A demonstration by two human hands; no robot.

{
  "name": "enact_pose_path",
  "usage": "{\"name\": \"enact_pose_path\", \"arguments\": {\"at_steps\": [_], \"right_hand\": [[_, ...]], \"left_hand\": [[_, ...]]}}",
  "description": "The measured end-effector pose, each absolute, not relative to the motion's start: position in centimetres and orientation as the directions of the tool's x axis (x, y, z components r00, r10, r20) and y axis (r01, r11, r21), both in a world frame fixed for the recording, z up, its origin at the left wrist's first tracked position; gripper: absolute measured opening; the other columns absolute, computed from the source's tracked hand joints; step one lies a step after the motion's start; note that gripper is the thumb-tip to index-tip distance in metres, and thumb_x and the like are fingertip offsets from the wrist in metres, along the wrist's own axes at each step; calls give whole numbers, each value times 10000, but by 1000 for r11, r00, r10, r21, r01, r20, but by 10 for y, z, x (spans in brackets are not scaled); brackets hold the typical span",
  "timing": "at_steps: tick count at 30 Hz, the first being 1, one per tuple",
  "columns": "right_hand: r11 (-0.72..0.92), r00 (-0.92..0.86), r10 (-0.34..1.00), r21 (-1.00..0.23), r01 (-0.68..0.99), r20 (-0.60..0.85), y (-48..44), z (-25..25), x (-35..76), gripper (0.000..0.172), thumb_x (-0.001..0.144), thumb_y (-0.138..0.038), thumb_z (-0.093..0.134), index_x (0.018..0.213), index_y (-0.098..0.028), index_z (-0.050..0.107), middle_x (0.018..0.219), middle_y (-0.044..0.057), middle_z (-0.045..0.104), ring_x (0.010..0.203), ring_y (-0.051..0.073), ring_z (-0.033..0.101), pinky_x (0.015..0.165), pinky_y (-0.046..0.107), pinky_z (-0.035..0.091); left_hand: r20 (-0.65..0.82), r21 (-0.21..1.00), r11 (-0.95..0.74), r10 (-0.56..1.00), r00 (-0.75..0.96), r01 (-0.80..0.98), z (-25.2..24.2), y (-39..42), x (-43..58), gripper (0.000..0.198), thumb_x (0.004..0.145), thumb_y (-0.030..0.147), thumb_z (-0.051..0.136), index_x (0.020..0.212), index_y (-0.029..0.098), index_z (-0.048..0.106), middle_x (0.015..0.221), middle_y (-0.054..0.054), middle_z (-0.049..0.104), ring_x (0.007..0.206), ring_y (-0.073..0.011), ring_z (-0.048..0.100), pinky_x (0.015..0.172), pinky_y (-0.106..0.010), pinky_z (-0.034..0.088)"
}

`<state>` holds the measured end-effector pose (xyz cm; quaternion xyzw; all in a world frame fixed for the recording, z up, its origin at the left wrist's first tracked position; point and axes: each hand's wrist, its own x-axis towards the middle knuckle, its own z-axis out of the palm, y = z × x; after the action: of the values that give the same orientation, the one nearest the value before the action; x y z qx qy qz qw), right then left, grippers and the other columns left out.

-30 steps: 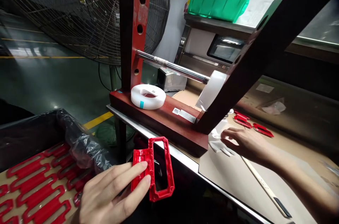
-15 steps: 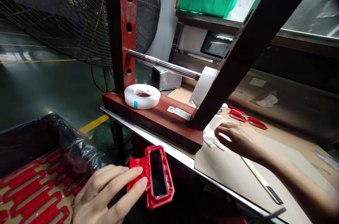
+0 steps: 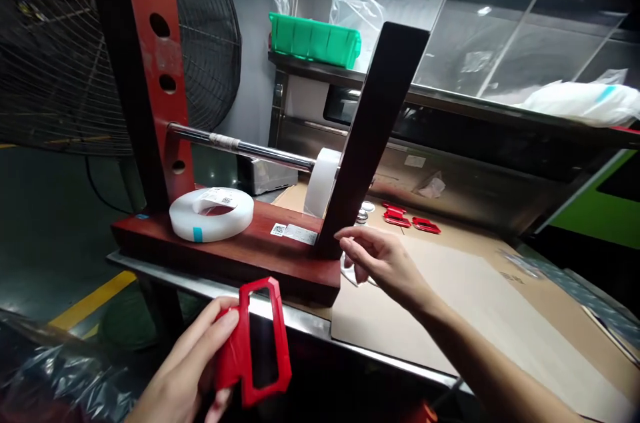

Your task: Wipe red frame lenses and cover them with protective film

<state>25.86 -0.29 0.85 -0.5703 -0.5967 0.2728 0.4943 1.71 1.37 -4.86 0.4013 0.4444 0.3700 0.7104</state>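
Observation:
My left hand point(image 3: 193, 360) grips a red plastic frame point(image 3: 283, 343) by its side plate, thumb on top. The frame's long window is tilted toward me, smooth face up, in front of the bench's metal edge. My right hand point(image 3: 383, 263) hangs by the foot of the dark upright, fingers bent and partly apart, with nothing visible in them. Below its fingers lies a crumpled white cloth point(image 3: 353, 271), partly hidden by the hand. A small metal-and-white cap-like object point(image 3: 363, 215) is just behind it.
A wooden stand point(image 3: 280, 270) carries a clear tape roll point(image 3: 320, 183) on a steel rod; another tape roll point(image 3: 213, 213) lies on its base. Red parts point(image 3: 397, 215) lie on the cardboard point(image 3: 430, 276). A fan point(image 3: 210, 30) stands behind, a green bin point(image 3: 315, 38) on the shelf.
The view has swung right. My left hand has turned the red frame from its ribbed inner face to its smooth face. My right hand has lifted a little off the white cloth.

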Motion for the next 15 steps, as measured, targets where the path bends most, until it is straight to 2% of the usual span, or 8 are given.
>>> {"name": "enact_pose_path", "arguments": {"at_steps": [2, 6, 9, 15], "right_hand": [[233, 194, 937, -933, 274, 291, 6, 5, 248, 321, 800, -454, 641, 927, -158, 649, 586, -36, 578, 407, 61, 479, 381, 169, 370], [276, 237, 923, -951, 140, 303, 23, -1, 235, 381, 796, -517, 627, 903, -152, 638, 606, -40, 581, 378, 43, 445, 362, 163, 367], [295, 250, 918, -951, 95, 309, 30, -3, 230, 373, 788, -520, 636, 836, -150, 625, 587, -46, 564, 376, 42, 444, 355, 158, 356], [316, 306, 900, -948, 35, 311, 35, -3, 224, 320, 734, -445, 702, 733, -151, 577, 527, -67, 520, 363, 36, 415, 357, 155, 327]], "left_hand": [[-285, 930, 349, 886, 366, -120, -37, 25, 19, 370, 730, 545, 649, 912, 234, 559, 477, 85, 404, 423, -59, 324, 330, -111, 260], [-183, 974, 222, 873, 452, -35, -19, 43, 23, 359, 770, 571, 569, 765, 219, 499, 502, 90, 362, 438, -55, 261, 352, -114, 208], [-153, 987, 159, 874, 461, 26, -11, 53, 26, 382, 782, 597, 528, 751, 224, 450, 520, 92, 368, 430, -51, 268, 378, -133, 190], [-130, 991, 95, 868, 479, 97, -7, 66, 30, 384, 793, 621, 483, 788, 238, 455, 509, 100, 357, 410, -54, 263, 396, -155, 158]]}}
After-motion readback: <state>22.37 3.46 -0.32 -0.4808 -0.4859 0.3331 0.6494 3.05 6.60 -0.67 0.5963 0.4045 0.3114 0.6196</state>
